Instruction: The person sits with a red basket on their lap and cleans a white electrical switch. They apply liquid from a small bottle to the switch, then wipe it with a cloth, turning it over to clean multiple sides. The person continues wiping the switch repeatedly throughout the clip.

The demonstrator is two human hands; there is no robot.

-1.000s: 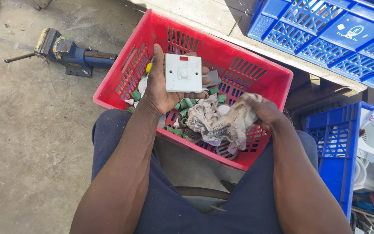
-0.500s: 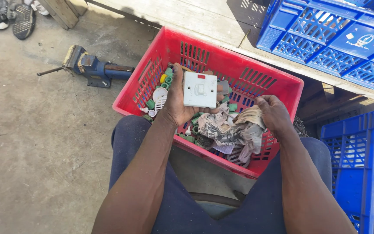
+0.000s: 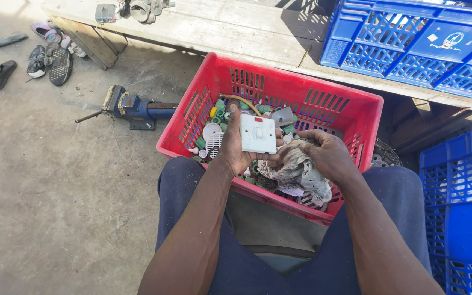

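Observation:
My left hand (image 3: 236,150) holds a white square wall switch plate (image 3: 258,134) upright over a red plastic crate (image 3: 364,117). My right hand (image 3: 329,155) grips a crumpled grey rag (image 3: 296,175) just to the right of the switch, the rag bunched beneath the palm. The crate rests against my knees and holds several green pipe fittings (image 3: 219,114), white round parts and other small pieces. I sit with both legs in dark blue trousers (image 3: 394,202) either side of the crate.
A blue bench vise (image 3: 132,107) lies on the concrete floor left of the crate. Shoes (image 3: 55,60) lie at the far left. A wooden bench (image 3: 236,27) runs behind, with a blue crate (image 3: 416,43) on it. Another blue crate (image 3: 460,202) stands at right.
The view has tilted up and pulled back, showing more bench and shoes. My right hand has closed in toward the switch with the rag; the left hand still holds the switch plate.

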